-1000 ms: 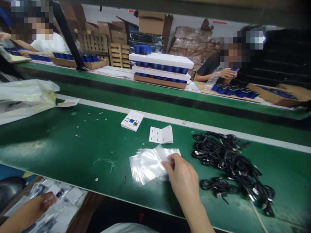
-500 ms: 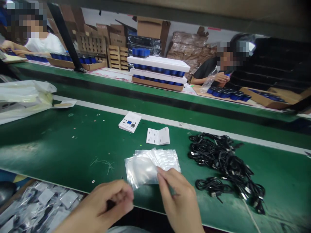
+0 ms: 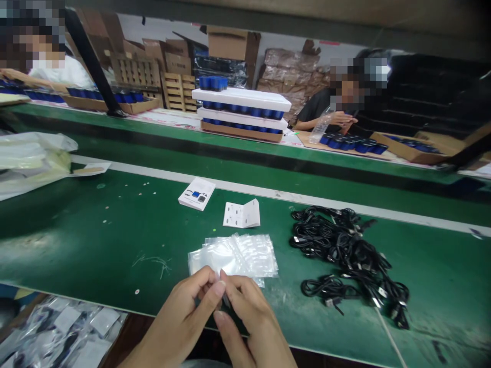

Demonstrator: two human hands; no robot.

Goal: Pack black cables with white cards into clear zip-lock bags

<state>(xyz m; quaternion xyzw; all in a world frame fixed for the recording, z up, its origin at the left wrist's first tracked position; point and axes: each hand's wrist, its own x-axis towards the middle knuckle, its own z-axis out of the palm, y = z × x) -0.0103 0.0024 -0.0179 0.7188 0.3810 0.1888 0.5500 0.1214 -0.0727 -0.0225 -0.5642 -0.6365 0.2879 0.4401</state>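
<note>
My left hand [image 3: 186,309] and my right hand [image 3: 255,317] meet at the near edge of the green table. Both are closed, thumbs and fingertips pinching a clear plastic bag [image 3: 225,300], mostly hidden by the fingers. Just beyond them lies a fanned pile of clear plastic bags [image 3: 255,253]. A folded white leaflet [image 3: 241,214] stands partly open behind the pile. To its left is a small stack of printed white leaflets [image 3: 197,194]. Right of my hands, a heap of bundled black cables [image 3: 353,250] spreads over the table.
Below the table edge at left, a box holds several filled clear bags [image 3: 72,327]. A large white plastic sack [image 3: 34,163] lies at far left. Across a raised green ledge, two people work near stacked white trays of blue items [image 3: 241,99]. A dark post [image 3: 90,56] rises at left.
My right hand has drawn a bag back from the pile toward me. My left hand has come across to meet it, and both now pinch the bag. The view has shifted slightly.
</note>
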